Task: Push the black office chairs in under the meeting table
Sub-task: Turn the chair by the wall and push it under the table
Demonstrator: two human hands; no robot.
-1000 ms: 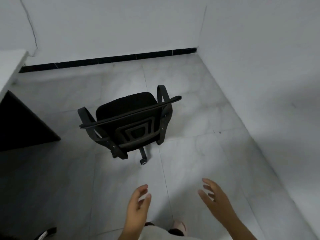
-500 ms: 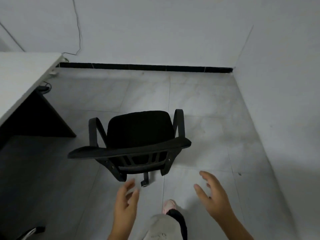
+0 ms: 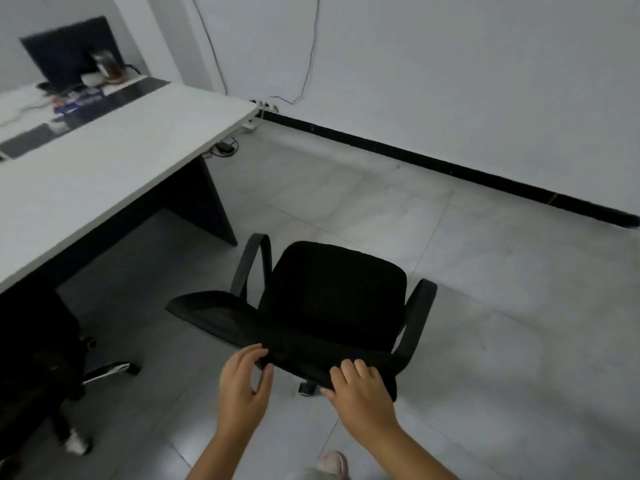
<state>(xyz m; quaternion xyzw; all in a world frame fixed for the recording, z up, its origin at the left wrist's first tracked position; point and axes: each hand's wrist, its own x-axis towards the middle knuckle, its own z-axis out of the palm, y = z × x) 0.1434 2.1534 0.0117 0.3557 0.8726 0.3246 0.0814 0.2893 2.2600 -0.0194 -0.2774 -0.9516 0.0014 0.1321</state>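
- Head view: black office chair (image 3: pixel 332 299) stands on the grey tiled floor (image 3: pixel 485 271) in the near middle of the scene, out in the open, to the right of the meeting table (image 3: pixel 104 161) and not under it.
- Its seat faces away from the person, with one armrest (image 3: pixel 251 261) on the left and another (image 3: pixel 417 317) on the right; the backrest top edge (image 3: pixel 242 323) runs across the near side, tilted from upper left to lower right.
- Left hand (image 3: pixel 242 393) is at the backrest top edge, fingers curled over it and thumb beneath, gripping it near the middle.
- Right hand (image 3: pixel 360 396) grips the same edge further right, fingers folded over the top, close to the right armrest's rear end.
- One caster (image 3: pixel 306 388) of the chair shows between the two hands, under the backrest.
- Meeting table has a white top and a dark panel leg (image 3: pixel 207 206); it fills the left side and runs off to the far left.
- Second black chair (image 3: pixel 38 358) sits at the near left, partly tucked under the table edge, with a shiny base arm (image 3: pixel 107 370) sticking out to the right; this part is dark, so detail is hard to read.
- Monitor (image 3: pixel 69 51) and what seems to be desk clutter stand at the far left end of the table, blurred.
- Cables (image 3: pixel 311 46) hang down the far white wall to a power strip (image 3: pixel 265 105) just beyond the table's corner.
- Black skirting (image 3: pixel 450 169) lines the foot of the wall.
- Pink shoe (image 3: pixel 334 462) shows at the bottom edge.
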